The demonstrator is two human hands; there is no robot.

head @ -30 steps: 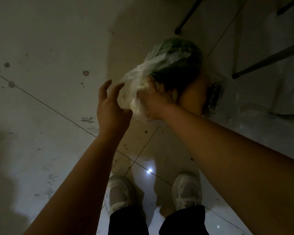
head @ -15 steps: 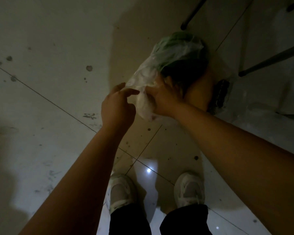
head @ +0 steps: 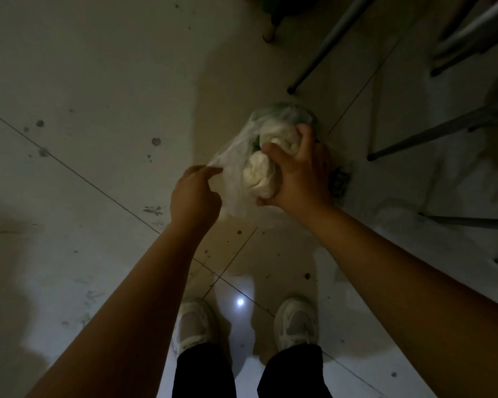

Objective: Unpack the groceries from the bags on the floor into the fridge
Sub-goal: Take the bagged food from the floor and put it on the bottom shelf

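Note:
A clear plastic bag [head: 233, 165] hangs above the floor in dim light. Inside it I see pale white lumps [head: 259, 176] and something green [head: 282, 110] at the far end. My right hand [head: 299, 173] is wrapped around the white lumps through or inside the bag. My left hand [head: 194, 193] pinches the bag's left edge between thumb and fingers. What exactly the food is cannot be made out.
Metal chair or table legs [head: 328, 44] [head: 431, 136] stand at the upper right. A small dark packet [head: 339, 179] lies on the floor just right of my hand. My white shoes [head: 196, 326] stand on stained pale tiles [head: 98, 81].
My left hand closed on the bag's edge after reaching in open. My right hand shifted its grip onto the white lumps, and the bag's green end swung farther away.

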